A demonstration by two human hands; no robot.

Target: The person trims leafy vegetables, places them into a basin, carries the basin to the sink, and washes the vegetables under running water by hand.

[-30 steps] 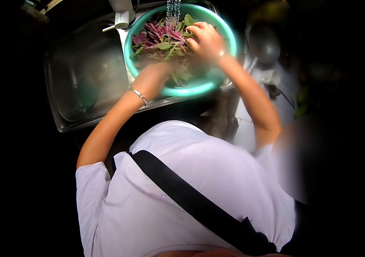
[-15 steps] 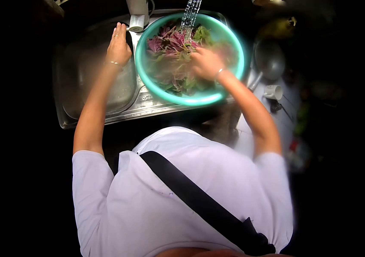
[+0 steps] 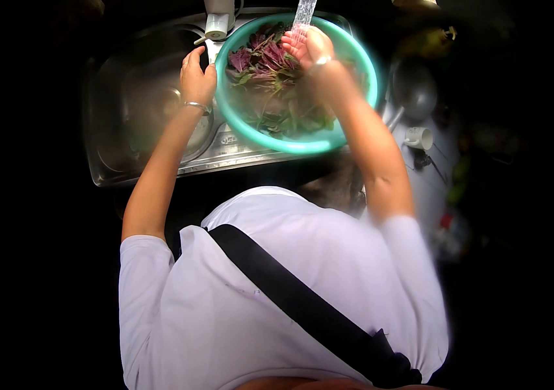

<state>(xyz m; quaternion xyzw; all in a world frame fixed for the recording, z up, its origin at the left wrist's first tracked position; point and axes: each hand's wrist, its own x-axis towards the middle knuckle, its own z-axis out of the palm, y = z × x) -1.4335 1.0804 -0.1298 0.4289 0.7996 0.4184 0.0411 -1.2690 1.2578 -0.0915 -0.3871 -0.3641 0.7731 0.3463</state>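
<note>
A green plastic basin (image 3: 243, 133) sits on the metal drainboard, filled with purple and green leafy vegetables (image 3: 267, 62) under cloudy water. Water (image 3: 303, 14) streams down from the top edge onto my right hand (image 3: 309, 47), which is turned palm up over the basin's far side with its fingers loosely curled and nothing visible in it. My left hand (image 3: 197, 81) hovers at the sink divider, just left of the basin rim, with its thumb and fingers apart and holding nothing. Beyond its fingertips stands the white faucet body (image 3: 218, 26) with a small lever.
The steel sink bowl (image 3: 111, 140) lies to the left. Right of the basin, on a white tiled counter, are a metal pan (image 3: 414, 91), a white mug (image 3: 418, 138) and a dark utensil. The surroundings are very dark.
My right hand has risen from the vegetables into the water stream and turned palm up. My left hand has shifted slightly right and its fingers have bent and spread.
</note>
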